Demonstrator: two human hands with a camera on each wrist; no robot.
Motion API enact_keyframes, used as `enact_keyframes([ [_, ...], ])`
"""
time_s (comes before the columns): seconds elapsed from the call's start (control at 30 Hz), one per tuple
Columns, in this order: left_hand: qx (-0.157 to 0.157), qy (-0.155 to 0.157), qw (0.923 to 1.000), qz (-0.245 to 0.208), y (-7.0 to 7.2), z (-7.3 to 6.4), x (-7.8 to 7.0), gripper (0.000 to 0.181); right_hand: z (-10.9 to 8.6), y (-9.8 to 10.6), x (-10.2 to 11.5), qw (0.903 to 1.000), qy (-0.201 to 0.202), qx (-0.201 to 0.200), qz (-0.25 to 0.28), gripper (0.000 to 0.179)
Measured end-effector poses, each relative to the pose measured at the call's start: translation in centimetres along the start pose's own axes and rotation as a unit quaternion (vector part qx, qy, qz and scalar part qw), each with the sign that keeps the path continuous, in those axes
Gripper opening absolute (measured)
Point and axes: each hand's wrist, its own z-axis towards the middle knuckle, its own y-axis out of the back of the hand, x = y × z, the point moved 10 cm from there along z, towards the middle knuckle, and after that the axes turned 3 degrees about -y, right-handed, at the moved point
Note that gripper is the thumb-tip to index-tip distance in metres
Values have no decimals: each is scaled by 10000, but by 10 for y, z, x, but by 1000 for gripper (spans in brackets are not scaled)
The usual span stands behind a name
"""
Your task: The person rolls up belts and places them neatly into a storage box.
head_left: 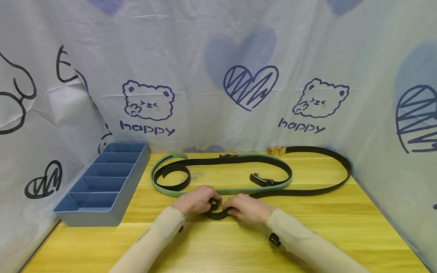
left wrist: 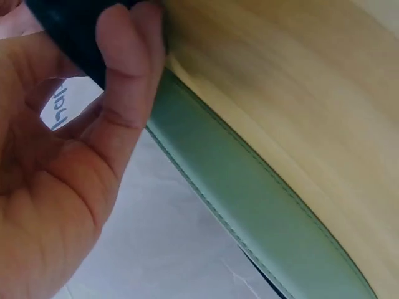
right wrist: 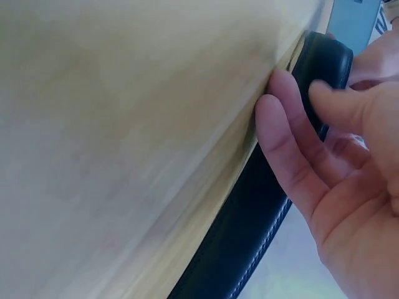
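L hand [head_left: 196, 200] & R hand [head_left: 248, 207] both grip black belt [head_left: 217, 213], near-end coil barely begun; most still unrolled, far right.

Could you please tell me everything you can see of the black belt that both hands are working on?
The black belt looks like smooth leather with stitched edges. Its near end is curled into a small roll, pinched by the left hand and right hand. The rest loops right and back across the wooden table to a gold buckle.
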Motion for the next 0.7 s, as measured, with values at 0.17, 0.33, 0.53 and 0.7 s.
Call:
enact_keyframes([
  [0.17,24,448,9983,-360,-1,-2,7,26,0,1,-5,10000,-27,-61,-74,26],
  [0.33,-37,521,9971,-550,-2,-2,6,19,-1,1,-9,9999,-72,-86,79,17],
  [0.53,-7,564,9963,-655,-2,-3,6,34,1,1,-7,9999,25,-133,59,14],
  [0.7,-68,452,9983,-371,-2,-1,3,22,4,2,-7,9998,-70,-181,-100,17],
])
